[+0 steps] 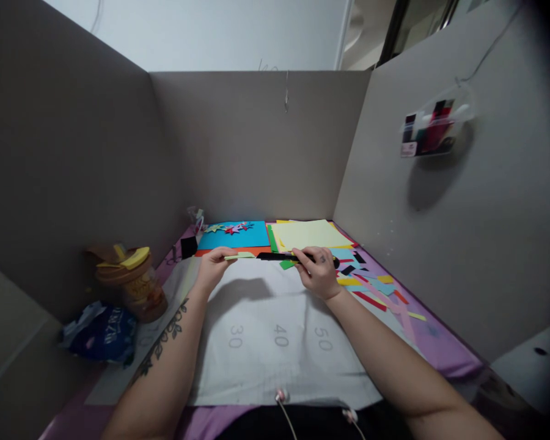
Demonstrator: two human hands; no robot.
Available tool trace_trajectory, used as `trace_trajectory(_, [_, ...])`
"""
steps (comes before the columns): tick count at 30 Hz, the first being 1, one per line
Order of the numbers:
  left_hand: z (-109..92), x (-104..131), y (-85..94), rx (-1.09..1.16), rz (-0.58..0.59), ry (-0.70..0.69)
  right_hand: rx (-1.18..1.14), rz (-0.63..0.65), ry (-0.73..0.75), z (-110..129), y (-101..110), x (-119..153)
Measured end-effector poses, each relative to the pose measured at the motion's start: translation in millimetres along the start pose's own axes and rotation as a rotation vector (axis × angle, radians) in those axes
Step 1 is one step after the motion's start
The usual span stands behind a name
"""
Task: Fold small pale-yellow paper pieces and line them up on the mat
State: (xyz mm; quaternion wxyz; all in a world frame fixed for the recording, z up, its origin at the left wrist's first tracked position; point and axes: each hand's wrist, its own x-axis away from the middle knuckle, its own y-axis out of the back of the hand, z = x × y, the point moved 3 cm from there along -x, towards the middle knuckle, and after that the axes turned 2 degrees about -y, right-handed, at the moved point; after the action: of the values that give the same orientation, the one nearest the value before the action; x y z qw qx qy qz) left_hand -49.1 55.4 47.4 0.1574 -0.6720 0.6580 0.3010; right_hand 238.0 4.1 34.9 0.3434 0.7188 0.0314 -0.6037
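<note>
Pinching pale paper (244, 255) centre-frame in left fingers (222, 252): probably light, easily creased, best held by its end; clamping black tool (275, 256) in right fingers (305, 261)!

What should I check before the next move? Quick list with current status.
1. Left hand has the pale green paper: ok, pinched at one end.
2. Right hand has the black tool: ok, gripped, tip pointing toward the paper.
3. Left fingers clear of the tip: ok, the paper's free end lies between them.
4. Tip touching the paper: cannot tell, they line up in this view.
5. Scraps tidied: not ok, strewn on the right side of the table.
6. Cup clear of the left hand: ok, off to the left beside the blue bag.
</note>
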Motion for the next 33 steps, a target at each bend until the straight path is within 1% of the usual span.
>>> trace_trajectory(5, [-1.3,0.0,-0.5,0.020,-0.001,0.007,0.028,-0.014,-0.001,1.5,0.7,-1.0])
trace_trajectory(13, [-0.6,0.8,-1.9,0.038,-0.018,0.051,-0.006,0.002,0.000,3.2,-1.7,-0.9])
trace_trajectory(20, [2.9,1.5,-2.9,0.024,-0.016,0.044,-0.030,0.007,-0.004,6.6,-4.0,-0.6])
trace_trajectory(24, [6.8,2.6,-4.6,0.016,-0.017,0.066,-0.048,0.032,0.006,9.4,-6.8,0.5])
trace_trajectory(29, [9.0,3.0,-4.8,0.022,-0.026,0.079,-0.068,0.100,-0.014,11.7,-10.9,3.5])
trace_trajectory(33, [7.4,2.2,-4.2,0.020,-0.030,0.068,-0.130,0.130,0.024,5.6,-11.8,4.8])
